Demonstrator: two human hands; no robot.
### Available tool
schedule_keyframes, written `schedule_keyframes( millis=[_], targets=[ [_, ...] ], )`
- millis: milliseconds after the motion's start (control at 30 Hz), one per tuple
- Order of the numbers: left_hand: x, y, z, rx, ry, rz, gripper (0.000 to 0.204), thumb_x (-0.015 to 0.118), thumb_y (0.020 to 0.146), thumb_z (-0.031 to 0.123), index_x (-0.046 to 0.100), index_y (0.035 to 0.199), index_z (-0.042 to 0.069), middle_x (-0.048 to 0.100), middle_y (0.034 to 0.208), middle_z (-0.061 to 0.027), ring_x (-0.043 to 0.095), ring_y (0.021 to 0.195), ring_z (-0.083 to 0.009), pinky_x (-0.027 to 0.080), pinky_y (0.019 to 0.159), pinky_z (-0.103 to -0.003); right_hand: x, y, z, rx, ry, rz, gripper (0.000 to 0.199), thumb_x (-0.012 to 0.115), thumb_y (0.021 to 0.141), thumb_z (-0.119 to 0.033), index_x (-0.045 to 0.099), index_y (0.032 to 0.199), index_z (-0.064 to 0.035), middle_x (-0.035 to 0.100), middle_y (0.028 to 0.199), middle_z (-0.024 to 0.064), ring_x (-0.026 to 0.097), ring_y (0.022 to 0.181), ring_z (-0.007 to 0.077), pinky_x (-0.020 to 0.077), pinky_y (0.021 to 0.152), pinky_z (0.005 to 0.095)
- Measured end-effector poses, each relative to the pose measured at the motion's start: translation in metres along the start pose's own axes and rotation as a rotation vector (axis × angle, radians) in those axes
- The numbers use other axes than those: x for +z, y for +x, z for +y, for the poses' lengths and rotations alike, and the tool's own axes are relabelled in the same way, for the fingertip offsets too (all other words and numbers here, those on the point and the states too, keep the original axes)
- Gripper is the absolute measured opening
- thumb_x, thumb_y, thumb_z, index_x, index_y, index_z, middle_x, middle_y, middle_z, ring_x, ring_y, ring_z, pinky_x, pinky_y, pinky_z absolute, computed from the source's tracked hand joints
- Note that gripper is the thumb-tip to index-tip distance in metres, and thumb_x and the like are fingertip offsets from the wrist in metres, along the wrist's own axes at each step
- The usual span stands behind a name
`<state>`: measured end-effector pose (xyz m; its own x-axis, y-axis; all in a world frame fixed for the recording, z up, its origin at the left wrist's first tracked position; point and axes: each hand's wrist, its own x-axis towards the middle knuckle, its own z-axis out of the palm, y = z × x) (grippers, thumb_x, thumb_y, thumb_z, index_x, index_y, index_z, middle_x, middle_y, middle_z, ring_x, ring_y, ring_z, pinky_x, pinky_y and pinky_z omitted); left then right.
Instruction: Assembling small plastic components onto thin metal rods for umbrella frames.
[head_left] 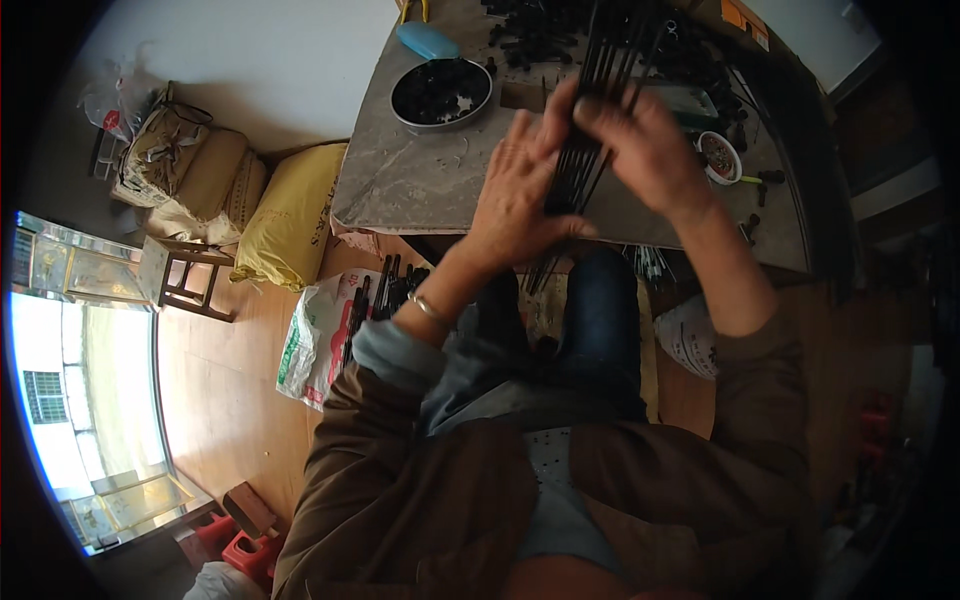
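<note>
Black rods (pixel 590 150), grey marbled surface (pixel 420 175), yellow sack (pixel 290 220), light blue case (pixel 427 41), brown jacket sleeves (pixel 400 480), orange-brown wooden floor (pixel 230 390)

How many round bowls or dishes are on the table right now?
2: a dark dish of black parts left of the hands, and a small white bowl to their right. Others may be hidden behind the hands.

Warm wooden floor (pixel 230 400), white wall (pixel 250 60), grey marble-patterned table (pixel 420 180), small wooden stool (pixel 190 280), bright window (pixel 60 380) at left
</note>
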<state>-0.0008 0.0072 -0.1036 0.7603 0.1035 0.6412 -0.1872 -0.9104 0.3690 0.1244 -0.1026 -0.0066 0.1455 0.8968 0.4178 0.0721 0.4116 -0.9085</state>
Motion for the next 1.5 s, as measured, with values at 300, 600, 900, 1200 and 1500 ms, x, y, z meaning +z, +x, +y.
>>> schedule_keyframes(
  millis=[300, 600, 900, 1200, 1500],
  targets=[
    [-0.073, 0.010, -0.025, -0.293, -0.899, -0.375, 0.119, 0.080, 0.061, 0.060, 0.024, 0.149, 0.003, 0.028, 0.153, -0.0188, 0.027, 0.141, -0.0330, 0.027, 0.112, -0.044, 0.024, -0.034, 0.026, 0.035, -0.002, 0.022, 0.015, 0.052, 0.098, -0.012, 0.061, 0.104, -0.0017, 0.067, 0.090, 0.0071, 0.065, 0.088, 0.0152, 0.0505, 0.086, 0.0302],
    [-0.062, 0.059, 0.040, -0.329, -1.104, -0.047, 0.023, 0.062, 0.093, 0.016, 0.065, 0.110, 0.000, 0.069, 0.093, -0.0036, 0.062, 0.085, -0.0095, 0.052, 0.073, -0.025, 0.010, -0.027, 0.019, -0.055, -0.576, -0.029, 0.036, 0.064, 0.089, -0.011, 0.053, 0.122, 0.0011, 0.063, 0.110, 0.0092, 0.060, 0.103, 0.0178, 0.0500, 0.089, 0.0317],
    [-0.060, 0.064, 0.041, -0.185, -0.873, -0.021, 0.019, 0.062, 0.093, 0.016, 0.064, 0.103, -0.001, 0.068, 0.079, -0.0053, 0.063, 0.078, -0.0093, 0.051, 0.071, -0.026, -0.183, -0.021, 0.048, 0.490, -1.415, 0.383, 0.015, 0.068, 0.078, -0.018, 0.070, 0.091, -0.0099, 0.068, 0.090, 0.0091, 0.064, 0.088, 0.0280, 0.0499, 0.075, 0.0385],
    [-0.055, 0.066, 0.041, -0.234, -1.000, -0.046, 0.021, 0.060, 0.095, 0.018, 0.064, 0.105, -0.001, 0.068, 0.078, -0.0047, 0.063, 0.078, -0.0092, 0.051, 0.075, -0.026, -0.190, -0.013, 0.060, 0.336, -1.708, 0.236, 0.009, 0.071, 0.076, -0.019, 0.068, 0.079, -0.0115, 0.064, 0.082, 0.0053, 0.061, 0.087, 0.0282, 0.0491, 0.076, 0.0433],
    [-0.059, 0.072, 0.042, -0.232, -1.123, -0.180, 0.021, 0.058, 0.096, 0.014, 0.063, 0.111, 0.000, 0.067, 0.081, -0.0044, 0.063, 0.081, -0.0106, 0.051, 0.080, -0.027, -0.204, -0.011, 0.044, -0.040, -1.479, 0.573, 0.012, 0.064, 0.088, -0.026, 0.065, 0.088, -0.0142, 0.066, 0.080, 0.0052, 0.062, 0.073, 0.0310, 0.0502, 0.067, 0.0425]
  ],
)
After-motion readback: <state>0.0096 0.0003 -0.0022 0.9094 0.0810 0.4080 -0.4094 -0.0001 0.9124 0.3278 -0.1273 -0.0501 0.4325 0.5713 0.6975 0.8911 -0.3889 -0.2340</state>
